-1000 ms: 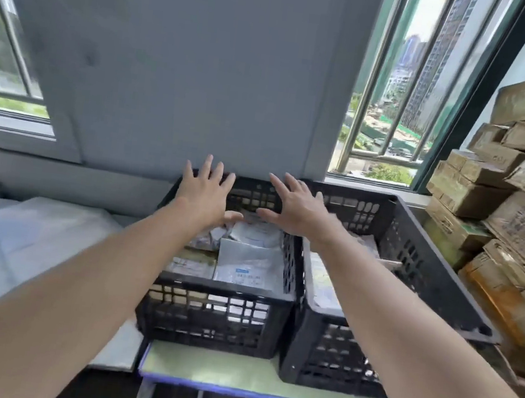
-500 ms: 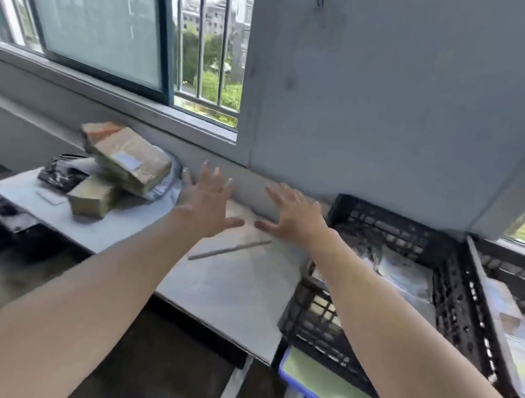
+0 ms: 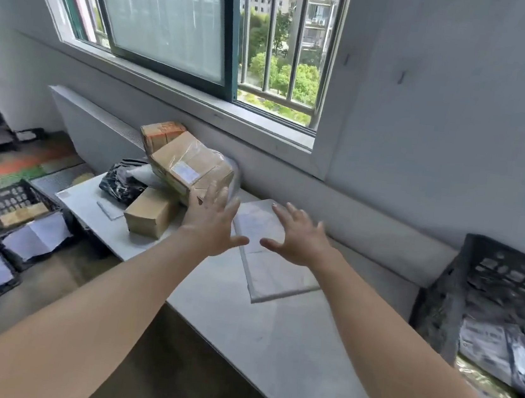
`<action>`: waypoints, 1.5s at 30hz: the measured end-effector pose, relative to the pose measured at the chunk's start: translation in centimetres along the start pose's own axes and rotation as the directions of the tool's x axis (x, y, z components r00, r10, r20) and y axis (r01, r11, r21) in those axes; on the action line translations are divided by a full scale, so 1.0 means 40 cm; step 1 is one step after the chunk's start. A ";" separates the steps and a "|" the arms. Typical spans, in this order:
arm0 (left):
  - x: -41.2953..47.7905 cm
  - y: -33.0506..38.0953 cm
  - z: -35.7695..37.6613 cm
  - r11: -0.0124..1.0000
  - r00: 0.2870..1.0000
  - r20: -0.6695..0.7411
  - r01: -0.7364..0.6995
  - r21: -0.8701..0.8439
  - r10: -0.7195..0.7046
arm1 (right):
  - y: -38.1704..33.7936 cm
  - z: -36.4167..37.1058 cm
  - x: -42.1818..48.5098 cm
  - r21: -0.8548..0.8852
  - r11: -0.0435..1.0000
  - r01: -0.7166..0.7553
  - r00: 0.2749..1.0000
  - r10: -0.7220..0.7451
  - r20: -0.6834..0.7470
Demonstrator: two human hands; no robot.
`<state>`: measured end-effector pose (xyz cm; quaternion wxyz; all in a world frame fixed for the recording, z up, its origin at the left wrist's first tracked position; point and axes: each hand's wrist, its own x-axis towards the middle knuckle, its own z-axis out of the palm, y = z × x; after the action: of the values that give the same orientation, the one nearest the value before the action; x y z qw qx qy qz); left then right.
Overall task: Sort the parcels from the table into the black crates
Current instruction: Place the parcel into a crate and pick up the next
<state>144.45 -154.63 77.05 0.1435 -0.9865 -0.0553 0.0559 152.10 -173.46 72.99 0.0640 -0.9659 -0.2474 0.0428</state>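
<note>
Left hand (image 3: pixel 212 222) now nearer taped cardboard box (image 3: pixel 189 166).

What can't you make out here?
Head view:
Label on the large brown parcel: too small and blurred to read.
Black crate at right: cut off by the frame edge, contents smeared.
Flat white parcel: partly covered by the left hand and right hand.

Head-worn view, downward (tilted) over table (image 3: pixel 286 344)

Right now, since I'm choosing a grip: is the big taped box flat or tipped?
Tipped: the big taped box rests slanted atop the small box.
</note>
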 end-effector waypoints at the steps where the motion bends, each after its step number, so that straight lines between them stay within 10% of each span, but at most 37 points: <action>1: 0.032 0.001 0.018 1.000 1.000 0.011 -0.005 -0.003 0.005 | 0.005 0.016 0.028 -0.017 1.000 -0.009 1.000 0.009 0.015; 23: 0.381 0.026 0.459 0.919 0.890 0.232 -0.385 -0.085 0.394 | -0.011 0.498 0.165 0.048 0.896 -0.442 0.821 0.382 0.425; 31: 0.439 0.008 0.568 0.845 0.814 0.227 -0.519 -0.131 0.535 | -0.044 0.592 0.206 0.002 0.815 -0.579 0.760 0.539 0.364; 40: 0.435 -0.020 0.619 0.767 0.754 0.148 -0.620 -0.164 0.640 | -0.113 0.597 0.162 -0.034 0.865 -0.501 0.864 0.498 -0.072; 45: 0.446 -0.019 0.557 0.724 0.726 0.050 -0.673 -0.154 0.686 | -0.078 0.537 0.160 0.090 0.806 -0.585 0.803 0.560 0.201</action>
<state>159.18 -145.50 54.35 0.0476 -0.9408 0.2993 0.1519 153.74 -165.44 51.88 0.0989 -0.9809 0.0558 0.1581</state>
